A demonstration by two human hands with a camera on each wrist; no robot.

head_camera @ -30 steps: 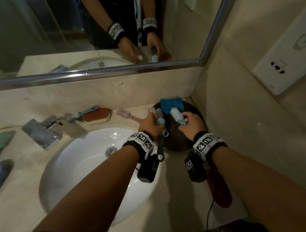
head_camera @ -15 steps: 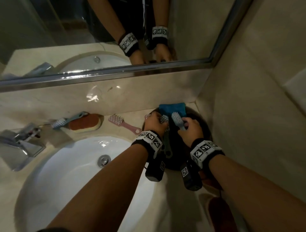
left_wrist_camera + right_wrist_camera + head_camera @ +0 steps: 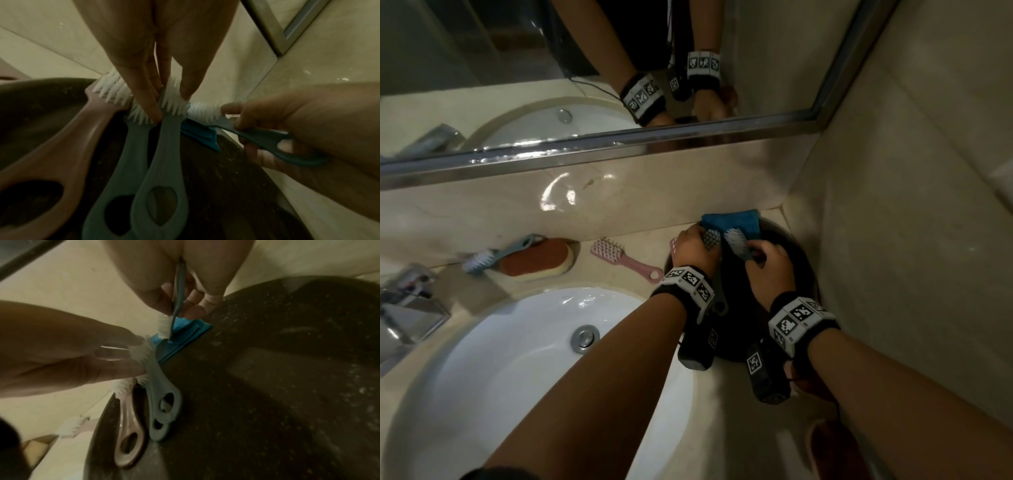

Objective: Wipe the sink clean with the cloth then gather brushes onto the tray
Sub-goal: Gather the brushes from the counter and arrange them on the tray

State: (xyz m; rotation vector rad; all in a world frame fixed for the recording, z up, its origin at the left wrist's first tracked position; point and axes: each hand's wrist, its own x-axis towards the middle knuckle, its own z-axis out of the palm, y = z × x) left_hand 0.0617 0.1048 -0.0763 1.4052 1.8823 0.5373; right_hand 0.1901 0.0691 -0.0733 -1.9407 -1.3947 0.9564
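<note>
A dark round tray (image 3: 796, 270) sits in the back right corner of the counter, with a folded blue cloth (image 3: 736, 222) at its far rim. My left hand (image 3: 705, 241) pinches the bristle head of a grey-green brush (image 3: 164, 146), which lies on the tray beside a second grey-green brush (image 3: 127, 154) and a pink brush (image 3: 61, 138). Just to its right, my right hand (image 3: 756, 255) grips the handle of a blue brush (image 3: 738, 243), whose white bristle head lies over the cloth (image 3: 180, 335). The white sink (image 3: 517, 359) lies under my left forearm.
On the counter behind the sink lie a pink brush (image 3: 619, 257) and a blue-handled brush (image 3: 486, 258) propped on a brown sponge (image 3: 541, 262). The tap (image 3: 410, 308) is at the left. Mirror and back wall are close behind; the side wall is right of the tray.
Both hands have gone down and back with their brushes, from above the tray to its far rim by the cloth. The head view has moved in closer.
</note>
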